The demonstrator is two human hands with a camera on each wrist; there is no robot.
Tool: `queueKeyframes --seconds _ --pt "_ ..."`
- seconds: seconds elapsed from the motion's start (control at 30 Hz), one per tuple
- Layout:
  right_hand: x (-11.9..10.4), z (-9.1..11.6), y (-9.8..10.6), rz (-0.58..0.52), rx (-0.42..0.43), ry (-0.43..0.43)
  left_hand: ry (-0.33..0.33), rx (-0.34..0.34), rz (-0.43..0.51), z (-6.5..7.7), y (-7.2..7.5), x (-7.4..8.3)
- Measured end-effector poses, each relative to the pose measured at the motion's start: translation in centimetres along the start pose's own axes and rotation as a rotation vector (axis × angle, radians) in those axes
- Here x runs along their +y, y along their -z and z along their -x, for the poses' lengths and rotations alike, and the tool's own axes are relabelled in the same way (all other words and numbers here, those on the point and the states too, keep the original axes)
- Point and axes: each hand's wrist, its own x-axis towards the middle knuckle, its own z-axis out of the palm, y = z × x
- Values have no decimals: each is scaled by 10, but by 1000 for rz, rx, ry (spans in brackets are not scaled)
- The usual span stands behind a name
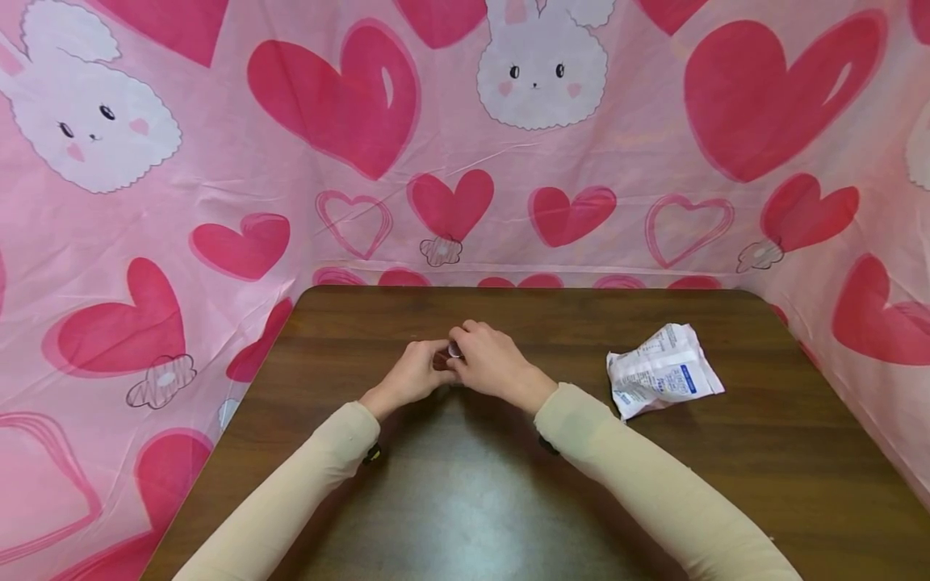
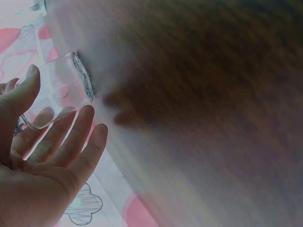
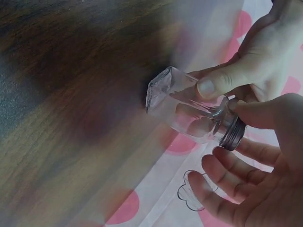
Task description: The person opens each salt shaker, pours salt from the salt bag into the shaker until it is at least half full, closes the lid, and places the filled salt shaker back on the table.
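A small clear square-sided bottle with a dark ridged screw cap stands between both hands, its base close over the wooden table. My left hand holds the bottle's body, thumb on one side and fingers round the other. In the left wrist view, the see-through walls of the bottle show beyond the left thumb. My right hand pinches the cap between thumb and fingers. Seen from the head, the hands hide most of the bottle.
A crumpled white packet with blue and black print lies to the right on the brown wooden table. Pink cloth with hearts and rabbits hangs behind and along both sides of the table.
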Motion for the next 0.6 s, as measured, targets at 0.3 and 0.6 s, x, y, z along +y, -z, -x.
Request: queueKeyframes --seconds 0.3,0.6 --pt "0 -2 1 7 14 -35 -14 11 -37 0 1 1" --pt "3 -4 2 -6 -15 -23 -18 -7 0 -1 0 -1"
